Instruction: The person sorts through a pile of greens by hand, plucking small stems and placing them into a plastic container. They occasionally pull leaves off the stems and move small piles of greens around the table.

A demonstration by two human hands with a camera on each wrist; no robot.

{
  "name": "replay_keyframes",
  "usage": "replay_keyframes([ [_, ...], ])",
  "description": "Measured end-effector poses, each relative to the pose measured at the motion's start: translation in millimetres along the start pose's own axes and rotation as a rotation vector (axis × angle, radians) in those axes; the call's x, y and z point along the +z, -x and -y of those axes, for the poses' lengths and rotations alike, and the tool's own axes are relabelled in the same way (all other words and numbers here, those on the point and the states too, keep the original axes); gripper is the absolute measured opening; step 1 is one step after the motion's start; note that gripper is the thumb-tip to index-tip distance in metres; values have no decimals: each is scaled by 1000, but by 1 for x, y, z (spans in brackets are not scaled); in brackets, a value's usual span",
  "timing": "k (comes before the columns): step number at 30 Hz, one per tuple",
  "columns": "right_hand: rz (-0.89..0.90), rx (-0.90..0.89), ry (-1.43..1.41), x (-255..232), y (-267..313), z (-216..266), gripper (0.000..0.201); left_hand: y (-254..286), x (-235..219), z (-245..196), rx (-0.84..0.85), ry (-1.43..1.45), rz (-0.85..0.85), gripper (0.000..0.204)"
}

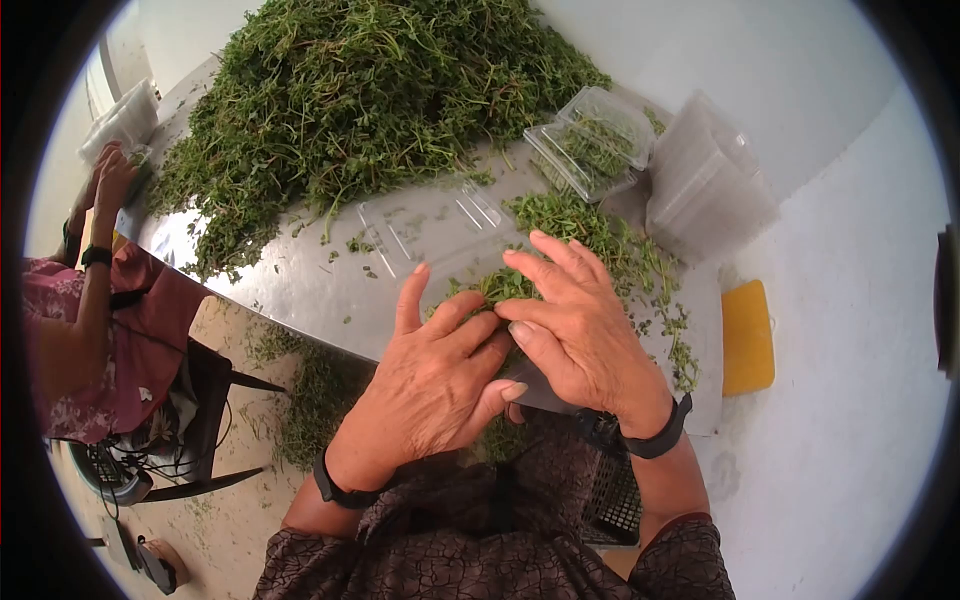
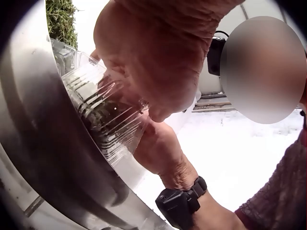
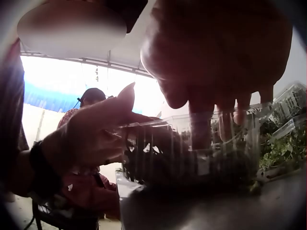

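Both hands at the near edge of the round stainless-steel worktop (image 1: 300,290), working on a clear plastic clamshell box (image 3: 192,153) filled with green herb sprigs. Left hand (image 1: 440,375) laid on the box from the left, fingers fairly straight and spread, index finger pointing up, thumb tucked against the box's near side; touching and pressing rather than gripping. Right hand (image 1: 570,330) over the box from the right, fingers bent down onto the lid, fingertips (image 3: 225,120) pressing through the clear plastic in the right wrist view. Box itself mostly hidden under both hands in the head view, sitting at the worktop's near rim, herbs dark inside.

Beyond the box, toward the worktop's middle, a large heap of loose green herbs (image 1: 370,90). Right of the heap, an open clear clamshell holding some herbs (image 1: 595,140), and beside that a stack of empty clear plastic containers (image 1: 705,185). Just off the worktop's right edge, a yellow rectangular pad (image 1: 747,337). At the worktop's left side, a seated person in a red patterned garment (image 1: 110,340).
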State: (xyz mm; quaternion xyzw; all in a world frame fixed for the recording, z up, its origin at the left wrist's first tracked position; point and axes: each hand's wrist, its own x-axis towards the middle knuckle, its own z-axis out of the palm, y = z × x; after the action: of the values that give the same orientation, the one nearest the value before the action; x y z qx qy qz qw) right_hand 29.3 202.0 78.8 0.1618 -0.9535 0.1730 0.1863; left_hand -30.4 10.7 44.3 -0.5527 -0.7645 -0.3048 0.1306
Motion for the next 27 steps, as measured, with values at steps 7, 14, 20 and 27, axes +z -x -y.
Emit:
replay_keyframes([
  [7,16,98,149,1,5,-4,27,3,-3,0,-93,-13,24,46],
  [14,38,106,136,-3,7,-4,27,7,-7,3,-108,8,53,45],
  [20,63,83,9,-35,14,8,31,22,-24,16,-115,89,-137,59],
  [27,191,55,-51,-26,23,13,31,34,-24,19,-101,110,-149,58],
])
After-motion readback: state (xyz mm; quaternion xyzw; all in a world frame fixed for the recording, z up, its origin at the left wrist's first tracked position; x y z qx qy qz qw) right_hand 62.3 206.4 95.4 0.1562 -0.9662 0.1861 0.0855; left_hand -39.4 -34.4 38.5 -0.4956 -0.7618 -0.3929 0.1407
